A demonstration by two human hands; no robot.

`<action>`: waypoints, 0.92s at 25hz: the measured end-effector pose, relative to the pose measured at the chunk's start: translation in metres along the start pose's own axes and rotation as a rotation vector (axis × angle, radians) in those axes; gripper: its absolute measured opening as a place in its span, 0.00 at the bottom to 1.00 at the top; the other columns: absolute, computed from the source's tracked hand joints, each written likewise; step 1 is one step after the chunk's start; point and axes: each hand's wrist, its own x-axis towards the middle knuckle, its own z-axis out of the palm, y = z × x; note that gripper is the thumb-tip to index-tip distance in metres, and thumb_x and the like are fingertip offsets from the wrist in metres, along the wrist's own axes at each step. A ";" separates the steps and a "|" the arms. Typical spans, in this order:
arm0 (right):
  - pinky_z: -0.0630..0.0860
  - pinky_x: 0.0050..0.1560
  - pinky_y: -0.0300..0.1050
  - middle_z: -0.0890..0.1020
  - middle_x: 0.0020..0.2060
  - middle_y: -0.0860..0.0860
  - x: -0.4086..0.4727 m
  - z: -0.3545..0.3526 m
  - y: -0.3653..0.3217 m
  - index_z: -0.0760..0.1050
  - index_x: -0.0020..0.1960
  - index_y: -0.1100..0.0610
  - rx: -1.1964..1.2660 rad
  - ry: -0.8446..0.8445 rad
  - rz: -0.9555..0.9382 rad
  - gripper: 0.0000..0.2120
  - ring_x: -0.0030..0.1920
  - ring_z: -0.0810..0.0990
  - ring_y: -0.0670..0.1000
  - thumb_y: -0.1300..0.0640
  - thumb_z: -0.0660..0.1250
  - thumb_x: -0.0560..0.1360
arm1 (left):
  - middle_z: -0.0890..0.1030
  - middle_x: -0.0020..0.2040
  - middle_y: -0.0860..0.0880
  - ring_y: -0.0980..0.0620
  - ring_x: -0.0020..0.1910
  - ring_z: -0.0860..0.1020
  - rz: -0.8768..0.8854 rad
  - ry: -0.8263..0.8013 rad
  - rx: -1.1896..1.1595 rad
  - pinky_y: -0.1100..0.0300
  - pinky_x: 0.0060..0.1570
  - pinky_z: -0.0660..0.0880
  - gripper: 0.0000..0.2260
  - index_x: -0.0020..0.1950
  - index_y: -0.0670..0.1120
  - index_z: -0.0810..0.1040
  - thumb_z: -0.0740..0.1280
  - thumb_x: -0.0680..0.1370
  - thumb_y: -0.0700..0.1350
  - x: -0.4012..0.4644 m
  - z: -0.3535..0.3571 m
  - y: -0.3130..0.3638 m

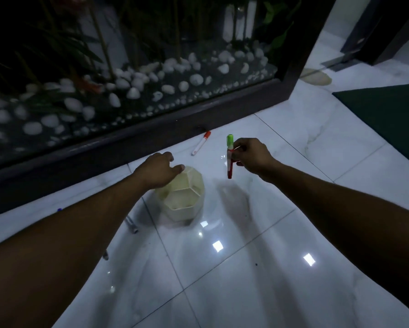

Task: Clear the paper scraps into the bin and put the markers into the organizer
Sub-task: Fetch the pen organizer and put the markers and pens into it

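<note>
Markers were the step in hand: the right hand (250, 156) pinched two of them together, a green-capped marker (230, 144) and a red marker (229, 170), held nearly upright above the floor (257, 245), just to the right of the organizer (184, 200) and not yet over it. The left hand (159, 170) rested on the organizer's far rim, its fingers draped over the edge; whether they actually gripped the rim I could not tell. The organizer, a pale faceted cup with inner dividers, stood on the glossy white tiles between the two arms. A third marker with an orange-red cap (200, 143) lay flat on the floor beyond it, close to the dark frame of the glass planter (151, 138), and what looked like pens (131, 224) lay partly hidden by the left forearm. No paper scraps or bin showed in view. To do the drop well, I judged the right hand should carry the pair over one open compartment, keep them vertical with the lower ends leading, and lower them inside before letting go, so neither struck a divider and tipped out. The left hand would do best holding the light cup steady, with its fingers kept clear of the chosen compartment. The smooth tile probably let the cup slide easily, so a gentle, straight descent seemed wiser than a toss.
</note>
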 end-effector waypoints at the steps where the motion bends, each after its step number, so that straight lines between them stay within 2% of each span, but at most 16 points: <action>1: 0.83 0.50 0.49 0.85 0.46 0.53 -0.001 0.005 -0.013 0.80 0.55 0.58 0.056 -0.013 -0.016 0.07 0.46 0.85 0.51 0.59 0.69 0.78 | 0.73 0.71 0.42 0.43 0.70 0.70 -0.014 0.015 -0.026 0.52 0.67 0.69 0.26 0.71 0.45 0.71 0.63 0.79 0.59 -0.004 -0.006 -0.007; 3: 0.82 0.50 0.46 0.85 0.47 0.53 -0.005 0.016 -0.035 0.81 0.55 0.57 0.086 -0.027 -0.072 0.07 0.47 0.85 0.50 0.59 0.69 0.78 | 0.75 0.69 0.42 0.42 0.68 0.71 -0.061 0.054 -0.064 0.53 0.65 0.70 0.22 0.70 0.45 0.73 0.65 0.80 0.55 -0.016 -0.018 -0.024; 7: 0.74 0.41 0.38 0.84 0.44 0.50 -0.016 0.031 -0.065 0.82 0.53 0.56 0.052 -0.023 -0.165 0.05 0.43 0.83 0.45 0.60 0.70 0.77 | 0.79 0.63 0.43 0.44 0.63 0.76 -0.148 0.035 -0.160 0.53 0.60 0.74 0.18 0.65 0.45 0.76 0.67 0.79 0.52 -0.036 -0.026 -0.049; 10: 0.79 0.46 0.43 0.85 0.44 0.51 -0.019 0.042 -0.079 0.82 0.53 0.57 0.059 -0.045 -0.192 0.06 0.46 0.85 0.49 0.61 0.70 0.77 | 0.81 0.57 0.44 0.48 0.49 0.84 -0.184 -0.020 -0.332 0.58 0.46 0.77 0.14 0.61 0.45 0.78 0.67 0.78 0.49 -0.049 -0.016 -0.058; 12: 0.82 0.49 0.48 0.85 0.43 0.51 -0.020 0.050 -0.086 0.82 0.51 0.57 0.054 -0.049 -0.215 0.05 0.46 0.85 0.51 0.62 0.71 0.75 | 0.81 0.57 0.44 0.50 0.47 0.85 -0.200 -0.085 -0.408 0.57 0.49 0.79 0.14 0.62 0.45 0.77 0.68 0.79 0.48 -0.055 -0.007 -0.059; 16: 0.80 0.47 0.46 0.85 0.41 0.50 -0.017 0.067 -0.094 0.82 0.49 0.56 -0.049 -0.050 -0.257 0.04 0.44 0.84 0.49 0.62 0.72 0.74 | 0.81 0.59 0.45 0.51 0.47 0.85 -0.206 -0.172 -0.465 0.54 0.55 0.79 0.16 0.65 0.46 0.76 0.68 0.78 0.48 -0.061 0.009 -0.057; 19: 0.80 0.50 0.50 0.85 0.44 0.53 -0.014 0.082 -0.093 0.82 0.49 0.57 -0.177 -0.052 -0.274 0.04 0.47 0.83 0.51 0.61 0.72 0.74 | 0.81 0.59 0.46 0.51 0.47 0.85 -0.210 -0.191 -0.484 0.52 0.57 0.79 0.18 0.66 0.47 0.74 0.69 0.77 0.48 -0.061 0.013 -0.057; 23: 0.80 0.51 0.48 0.85 0.47 0.54 -0.010 0.095 -0.085 0.82 0.51 0.58 -0.270 -0.080 -0.248 0.06 0.50 0.83 0.54 0.61 0.72 0.74 | 0.82 0.57 0.46 0.51 0.47 0.85 -0.185 -0.177 -0.536 0.53 0.59 0.78 0.18 0.67 0.47 0.74 0.68 0.77 0.46 -0.064 0.012 -0.063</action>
